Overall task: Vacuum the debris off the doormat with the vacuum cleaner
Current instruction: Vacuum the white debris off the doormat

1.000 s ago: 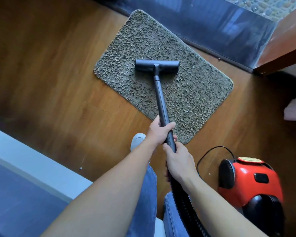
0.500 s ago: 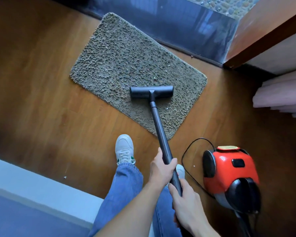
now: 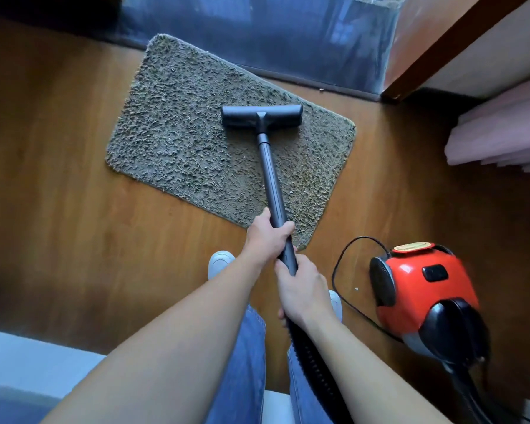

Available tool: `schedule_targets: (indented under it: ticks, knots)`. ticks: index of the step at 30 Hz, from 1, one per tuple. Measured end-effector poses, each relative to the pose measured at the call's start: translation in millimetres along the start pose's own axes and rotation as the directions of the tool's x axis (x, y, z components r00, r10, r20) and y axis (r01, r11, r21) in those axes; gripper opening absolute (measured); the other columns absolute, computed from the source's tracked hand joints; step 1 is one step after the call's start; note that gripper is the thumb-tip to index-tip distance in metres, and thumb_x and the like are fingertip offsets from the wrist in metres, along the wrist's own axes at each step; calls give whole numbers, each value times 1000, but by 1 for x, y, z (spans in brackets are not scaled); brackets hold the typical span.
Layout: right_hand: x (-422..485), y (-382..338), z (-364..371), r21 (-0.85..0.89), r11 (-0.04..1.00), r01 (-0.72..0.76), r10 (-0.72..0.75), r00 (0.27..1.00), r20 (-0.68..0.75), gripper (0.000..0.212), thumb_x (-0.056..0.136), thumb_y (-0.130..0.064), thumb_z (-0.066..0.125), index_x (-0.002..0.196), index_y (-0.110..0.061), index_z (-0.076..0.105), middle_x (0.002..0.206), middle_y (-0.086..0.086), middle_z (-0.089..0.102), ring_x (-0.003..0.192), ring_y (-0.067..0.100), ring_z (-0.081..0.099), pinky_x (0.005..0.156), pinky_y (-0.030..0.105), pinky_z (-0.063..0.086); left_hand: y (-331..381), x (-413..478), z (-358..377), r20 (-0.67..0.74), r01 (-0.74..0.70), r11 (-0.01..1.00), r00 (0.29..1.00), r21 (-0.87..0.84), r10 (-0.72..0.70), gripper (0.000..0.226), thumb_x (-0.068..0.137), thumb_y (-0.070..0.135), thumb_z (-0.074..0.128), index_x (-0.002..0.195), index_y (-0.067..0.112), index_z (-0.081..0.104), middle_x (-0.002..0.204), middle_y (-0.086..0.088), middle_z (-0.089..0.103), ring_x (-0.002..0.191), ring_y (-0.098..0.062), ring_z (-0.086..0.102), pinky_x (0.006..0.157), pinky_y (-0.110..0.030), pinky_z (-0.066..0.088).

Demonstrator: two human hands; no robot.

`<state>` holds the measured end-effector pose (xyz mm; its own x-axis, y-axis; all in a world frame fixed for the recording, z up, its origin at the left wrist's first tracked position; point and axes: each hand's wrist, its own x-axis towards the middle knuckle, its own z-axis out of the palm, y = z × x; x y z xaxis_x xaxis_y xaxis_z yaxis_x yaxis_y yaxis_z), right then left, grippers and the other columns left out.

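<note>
A shaggy grey-brown doormat (image 3: 181, 148) lies on the wooden floor below a dark glass door sill. The vacuum's black floor head (image 3: 262, 116) rests on the mat's far right part. Its dark wand (image 3: 271, 179) runs back toward me. My left hand (image 3: 266, 237) grips the wand from the left, and just behind it my right hand (image 3: 303, 289) grips the wand's end where the ribbed black hose (image 3: 315, 374) begins. The red and black vacuum body (image 3: 423, 298) sits on the floor to my right. A few pale specks of debris (image 3: 291, 192) lie on the mat beside the wand.
A black power cord (image 3: 343, 270) loops on the floor between my feet and the vacuum body. A pale crumb (image 3: 356, 289) lies by the cord. Pink fabric (image 3: 502, 139) is stacked at the right. A white ledge (image 3: 28, 356) runs along the lower left. My white shoe (image 3: 219, 261) stands near the mat.
The floor head has slid from the mat's near right edge to its far right part. My arms have stretched forward with the wand, and the view has shifted.
</note>
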<state>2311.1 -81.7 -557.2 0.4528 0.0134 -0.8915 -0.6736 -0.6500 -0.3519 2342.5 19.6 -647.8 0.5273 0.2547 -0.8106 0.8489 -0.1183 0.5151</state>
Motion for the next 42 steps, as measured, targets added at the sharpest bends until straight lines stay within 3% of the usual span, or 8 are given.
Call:
schedule_targets:
  ticks: [9,13,21,24,27,31,35,42]
  knots:
    - [-32,2,-3,-72,995,-67,68,997,22,21,99,-46,47,97,-27,55,77,5,64,42,25,65,40,32,51,-2,-39,-6,86,75,993,994,-95,-67,31,75,36,67,90,15,51,79,-7,63,65,-35,74,68,-52,62]
    - [-57,15,7,-13,993,-113,114,993,38,16,99,-44,46,99,-29,53,67,5,63,40,28,66,44,32,51,-21,-59,-8,90,72,997,993,8,-73,31,67,49,61,80,25,46,77,-6,65,70,-35,73,73,-55,59]
    - [-46,-5,45,165,967,-192,199,980,-24,23,100,-53,44,99,-31,50,84,14,67,42,26,65,42,34,53,-16,-33,-31,171,-70,979,985,192,37,23,77,48,63,91,34,50,75,-7,68,71,-31,72,75,-51,59]
    - [-18,-24,48,159,971,-180,192,980,-60,35,87,-64,40,100,-33,50,84,9,69,64,35,72,60,46,62,-1,-2,-39,160,-85,972,986,220,50,38,74,53,62,103,30,56,80,-4,72,72,-28,74,75,-50,60]
    - [9,-48,41,171,973,-155,170,982,-77,42,82,-65,36,102,-31,51,89,9,71,74,37,74,73,50,63,27,28,-45,131,-118,966,987,232,89,35,71,49,63,94,23,58,82,-7,72,75,-30,73,76,-50,60]
    - [26,-83,24,254,959,-122,147,986,-82,24,96,-47,45,101,-24,52,85,11,69,44,26,69,62,47,64,67,49,-52,128,-131,965,986,227,104,35,78,37,72,100,10,67,91,-12,73,85,-31,70,83,-47,59]
    - [17,-99,6,272,953,-132,153,986,-59,24,101,-40,46,102,-17,53,82,13,67,37,22,64,38,29,50,82,50,-52,119,-96,973,990,211,72,44,60,47,68,90,15,65,90,-16,73,83,-37,72,81,-54,60]
    - [-34,-60,8,208,956,-209,219,975,-28,29,100,-44,42,111,-21,54,84,9,67,40,24,68,41,32,53,48,-8,-34,162,-36,976,987,217,1,30,72,40,65,92,19,60,84,-7,70,79,-33,72,79,-48,60]
